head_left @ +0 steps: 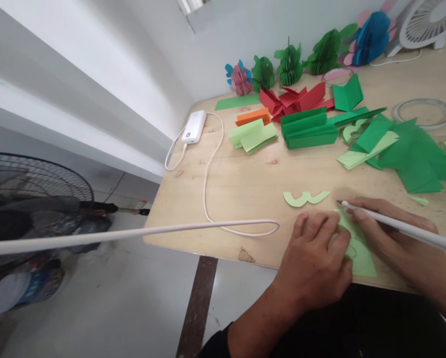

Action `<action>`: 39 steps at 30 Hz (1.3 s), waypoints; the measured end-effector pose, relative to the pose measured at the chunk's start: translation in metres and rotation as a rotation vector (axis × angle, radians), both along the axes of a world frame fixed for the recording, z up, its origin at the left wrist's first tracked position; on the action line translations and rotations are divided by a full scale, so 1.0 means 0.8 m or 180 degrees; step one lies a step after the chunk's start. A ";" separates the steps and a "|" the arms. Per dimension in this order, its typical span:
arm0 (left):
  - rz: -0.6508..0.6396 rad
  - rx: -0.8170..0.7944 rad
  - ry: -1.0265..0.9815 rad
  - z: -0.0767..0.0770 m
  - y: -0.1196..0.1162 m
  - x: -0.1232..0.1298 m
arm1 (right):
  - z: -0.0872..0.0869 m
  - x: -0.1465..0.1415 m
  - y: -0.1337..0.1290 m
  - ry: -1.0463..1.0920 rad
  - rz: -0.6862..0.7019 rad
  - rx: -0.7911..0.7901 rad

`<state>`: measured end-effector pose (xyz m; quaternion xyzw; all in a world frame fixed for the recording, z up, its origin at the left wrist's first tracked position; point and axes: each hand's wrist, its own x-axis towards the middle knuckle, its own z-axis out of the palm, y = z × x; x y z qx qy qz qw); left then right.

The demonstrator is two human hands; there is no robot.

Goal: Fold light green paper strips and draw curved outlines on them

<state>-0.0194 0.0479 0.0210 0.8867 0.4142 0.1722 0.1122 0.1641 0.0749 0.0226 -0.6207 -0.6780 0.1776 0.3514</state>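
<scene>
My left hand presses a light green paper sheet flat on the table, its fingers bent and close together. A thin curved line is drawn on the sheet; my fingers cover part of it. My right hand grips a white pencil with a dark tip, which points left just above the sheet's top edge. Beyond my left fingers lies a light green wavy paper cutout, touched by neither hand.
Folded green papers, red papers and loose green sheets lie farther back. Honeycomb paper figures line the wall beside a white fan. A tape roll is at right. A white cable runs from a power bank.
</scene>
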 end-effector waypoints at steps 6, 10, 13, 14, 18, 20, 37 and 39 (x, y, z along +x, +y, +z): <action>0.0010 0.0002 0.0027 0.001 -0.001 0.000 | 0.007 0.001 0.002 -0.0108 0.0039 0.0053; -0.0007 -0.0013 0.0066 0.002 0.000 -0.001 | 0.007 0.001 0.003 -0.0119 0.0068 0.0041; -0.0013 -0.0021 0.0059 0.002 0.000 -0.001 | 0.006 0.001 0.002 -0.0089 0.0072 0.0017; -0.0009 -0.0017 0.0061 0.002 0.000 -0.001 | 0.005 0.001 0.001 -0.0079 0.0074 0.0008; -0.0002 0.0009 0.0073 0.002 -0.001 0.000 | 0.005 0.002 0.002 -0.0032 0.0015 -0.0068; 0.0008 0.0015 0.0073 0.002 -0.001 0.000 | 0.006 0.002 0.004 0.0068 -0.0051 -0.0149; 0.0016 0.0019 0.0050 0.006 0.001 -0.001 | 0.023 -0.005 0.014 -0.0058 -0.0318 -0.0495; 0.0032 0.0021 0.0056 0.006 0.001 -0.001 | 0.023 -0.006 0.014 -0.0116 -0.0299 -0.0482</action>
